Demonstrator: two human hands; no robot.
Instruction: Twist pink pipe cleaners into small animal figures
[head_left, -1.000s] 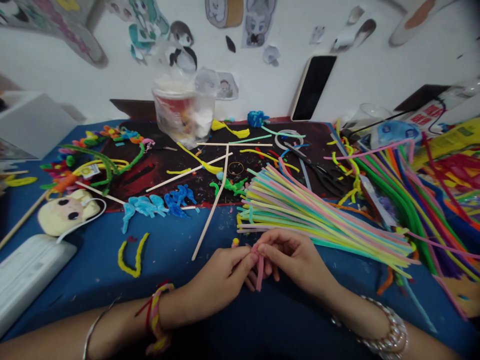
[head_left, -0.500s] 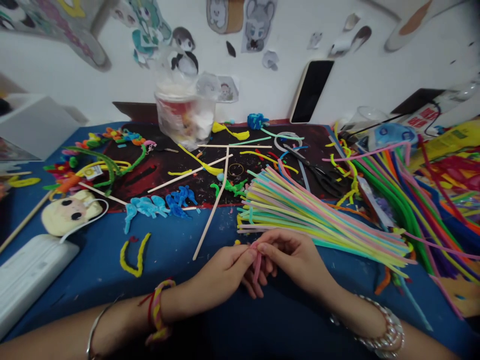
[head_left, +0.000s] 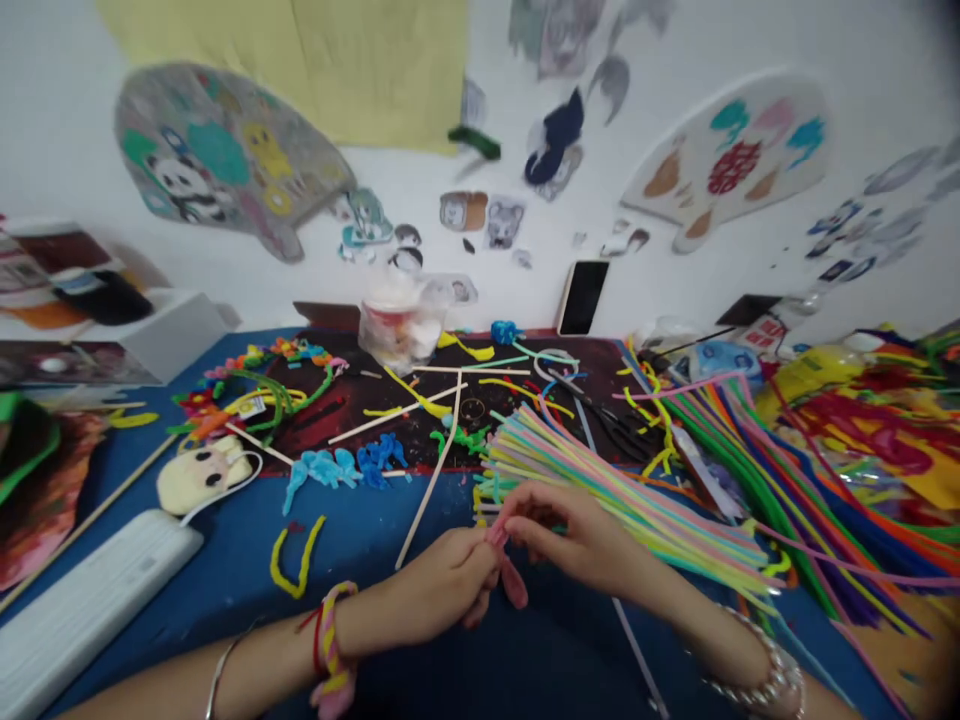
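My left hand is closed on a pink pipe cleaner, bent so that a looped end hangs below the fingers. My right hand pinches the upper part of the same piece between thumb and forefinger. Just behind the right hand lies a thick bundle of pastel pipe cleaners. Left of my hands is a bent yellow twisted piece, and pale wooden sticks lie beyond the left hand.
Blue fuzzy shapes, black-handled scissors and a plastic-wrapped cup are farther back. A white power strip sits at left. Bright pipe cleaners fill the right. A phone leans on the wall.
My view has tilted up, showing more wall. The right fingers have moved slightly apart from the left, and the pink pipe cleaner's hanging loop shows more clearly.
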